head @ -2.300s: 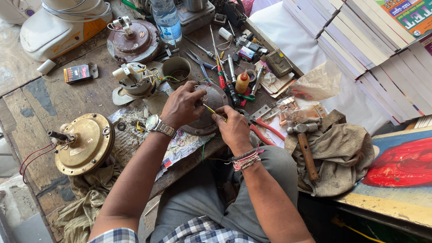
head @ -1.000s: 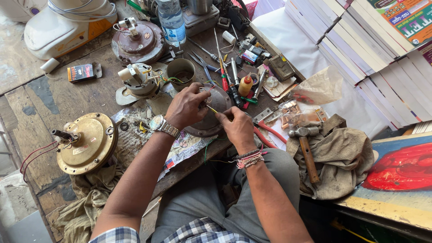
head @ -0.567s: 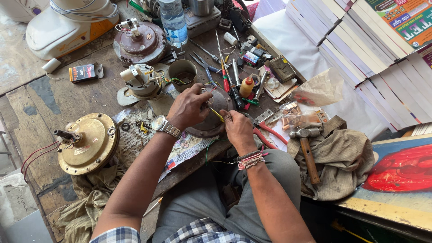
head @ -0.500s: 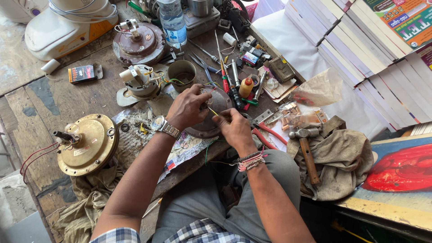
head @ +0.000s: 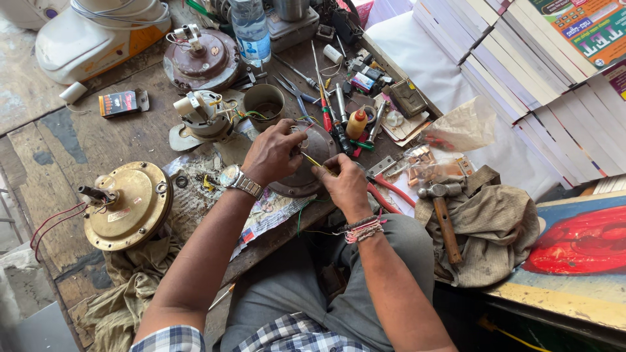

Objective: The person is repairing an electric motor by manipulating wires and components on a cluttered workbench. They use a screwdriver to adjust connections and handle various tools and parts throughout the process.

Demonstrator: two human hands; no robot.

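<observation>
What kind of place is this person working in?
Probably a small repair stall for ceiling fans. A brass-coloured fan motor lies on the worn wooden bench, screwdrivers and pliers are scattered about, and both hands work on a grey motor housing.

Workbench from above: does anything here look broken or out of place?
Yes. The gold motor housing lies tilted over the bench edge on crumpled cloth, loose wires trailing. Both hands work at a grey motor cover.

Hammer point(head: 442, 212) right of hands point(head: 306, 166); motor point(head: 127, 205) left.
</observation>
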